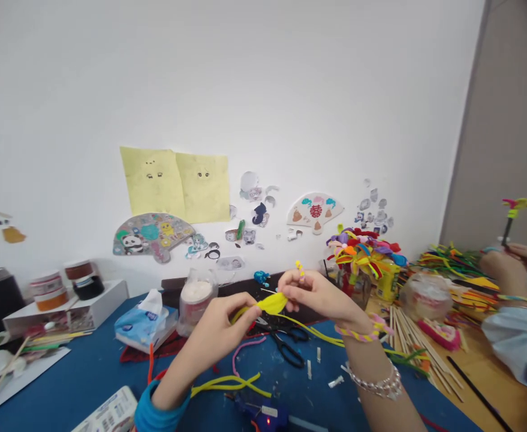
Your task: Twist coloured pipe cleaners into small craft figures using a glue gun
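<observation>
Head view puts my work just above the far edge of the blue table (87, 372), held up in the middle of it. My left hand (213, 342) is curled, thumb and fingers pinching the base of a yellow pipe-cleaner leaf (272, 303). My right hand (312, 294) pinches the leaf's other end between thumb and fingertips, with a small twisted yellow bit (299, 268) poking up above my fingers. The leaf shape looks formed and fluffed out, but a long yellow tail (317, 333) trails loose from it toward the table's right edge, so it looks unfinished.

Black-handled scissors (288, 345) lie just below my hands. Two loose yellow pipe cleaners (227, 385) and a pink one (240, 354) sit nearer the front edge, beside a blue glue gun (261, 414). A tissue box (146, 324) sits toward the left, and a glass jar of finished pipe-cleaner flowers (362, 258) stands past the far right corner. Off to the right, a co-worker's hands (506, 267) hold up a stick topped with a pipe-cleaner flower (519, 207).
</observation>
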{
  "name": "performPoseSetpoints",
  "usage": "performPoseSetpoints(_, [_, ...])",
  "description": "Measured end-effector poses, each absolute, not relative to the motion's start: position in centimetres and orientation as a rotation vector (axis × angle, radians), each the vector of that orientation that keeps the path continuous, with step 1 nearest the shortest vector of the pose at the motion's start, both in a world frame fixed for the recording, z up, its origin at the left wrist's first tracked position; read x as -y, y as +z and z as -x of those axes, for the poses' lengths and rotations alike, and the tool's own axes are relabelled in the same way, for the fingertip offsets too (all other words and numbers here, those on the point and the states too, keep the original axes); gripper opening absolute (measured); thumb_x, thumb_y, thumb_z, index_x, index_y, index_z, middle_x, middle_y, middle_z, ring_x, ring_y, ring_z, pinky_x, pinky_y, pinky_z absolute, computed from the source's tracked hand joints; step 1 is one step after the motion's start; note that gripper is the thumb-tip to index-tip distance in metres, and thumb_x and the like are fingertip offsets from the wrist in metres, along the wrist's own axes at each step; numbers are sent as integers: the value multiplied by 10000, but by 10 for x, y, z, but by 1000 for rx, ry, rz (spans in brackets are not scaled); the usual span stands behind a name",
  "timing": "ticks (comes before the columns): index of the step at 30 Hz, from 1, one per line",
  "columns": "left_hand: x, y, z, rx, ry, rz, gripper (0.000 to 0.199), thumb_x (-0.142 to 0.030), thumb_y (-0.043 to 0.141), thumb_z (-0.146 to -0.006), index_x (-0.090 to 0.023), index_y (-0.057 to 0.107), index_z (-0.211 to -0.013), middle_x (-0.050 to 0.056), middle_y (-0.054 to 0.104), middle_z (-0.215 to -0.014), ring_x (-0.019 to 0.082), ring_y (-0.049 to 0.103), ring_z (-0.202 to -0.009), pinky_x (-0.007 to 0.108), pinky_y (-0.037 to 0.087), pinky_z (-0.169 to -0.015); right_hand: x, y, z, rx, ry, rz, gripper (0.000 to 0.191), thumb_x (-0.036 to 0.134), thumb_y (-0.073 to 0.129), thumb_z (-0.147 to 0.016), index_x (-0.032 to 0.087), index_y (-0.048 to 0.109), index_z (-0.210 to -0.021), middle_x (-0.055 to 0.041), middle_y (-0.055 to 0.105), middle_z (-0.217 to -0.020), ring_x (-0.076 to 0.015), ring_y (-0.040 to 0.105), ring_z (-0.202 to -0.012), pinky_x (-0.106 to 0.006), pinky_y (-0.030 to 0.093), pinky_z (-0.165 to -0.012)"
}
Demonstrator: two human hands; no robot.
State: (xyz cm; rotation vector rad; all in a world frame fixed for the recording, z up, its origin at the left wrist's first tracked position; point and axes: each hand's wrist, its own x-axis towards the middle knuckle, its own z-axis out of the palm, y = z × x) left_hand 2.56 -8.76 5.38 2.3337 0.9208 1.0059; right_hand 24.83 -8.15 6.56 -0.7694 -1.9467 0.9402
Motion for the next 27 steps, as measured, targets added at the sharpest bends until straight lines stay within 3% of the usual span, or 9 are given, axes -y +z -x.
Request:
performPoseSetpoints(4, [91, 50, -33, -802, 1018, -2378, 178, -309, 515, -852, -160, 582, -921, 20, 605, -837, 146, 542, -764, 243, 419, -692, 80, 62, -241, 1898, 1077, 704, 291, 412, 600, -803, 139, 549, -892, 29, 560, -594, -68, 521, -532, -181, 413, -535])
performPoseSetpoints(7, [93, 47, -39, -754, 990, -2297, 272, -354, 422, -907, -149, 575, -815, 13, 591, -738, 136, 540, -690, 231, 418, -633, 83, 62, -234, 1906, 1040, 735, 293, 400, 604, -800, 134, 566, -918, 34, 558, -572, -66, 522, -522, -171, 407, -511])
performPoseSetpoints(10, [96, 47, -39, -736, 1014, -2145, 340, -390, 383, -925, -141, 562, -779, 1, 563, -644, 122, 536, -607, 215, 411, -567, 91, 65, -232, 1924, 928, 770, 285, 363, 636, -775, 145, 607, -957, -2, 630, -690, -88, 577, -618, -199, 460, -591])
performPoseSetpoints(16, [99, 54, -34, -611, 1030, -1955, 311, -399, 469, -894, -119, 581, -817, 49, 638, -709, 158, 612, -687, 271, 477, -680, 100, 64, -228, 1876, 565, 826, 195, 289, 593, -815, 209, 676, -971, -35, 696, -934, -141, 644, -800, -249, 505, -722])
performPoseSetpoints(23, [102, 56, -29, -438, 813, -1805, 330, -420, 576, -833, -105, 574, -933, 93, 687, -785, 185, 654, -716, 314, 498, -725, 102, 58, -216, 1935, 187, 782, 183, 278, 558, -851, 258, 705, -957, -4, 720, -918, -150, 666, -807, -256, 506, -761])
performPoseSetpoints(27, [103, 54, -26, -366, 735, -1788, 322, -428, 570, -834, -112, 598, -891, 74, 672, -723, 179, 649, -675, 289, 485, -689, 103, 59, -217, 1945, 302, 685, 169, 301, 601, -828, 248, 710, -946, -17, 724, -893, -150, 673, -782, -255, 524, -739])
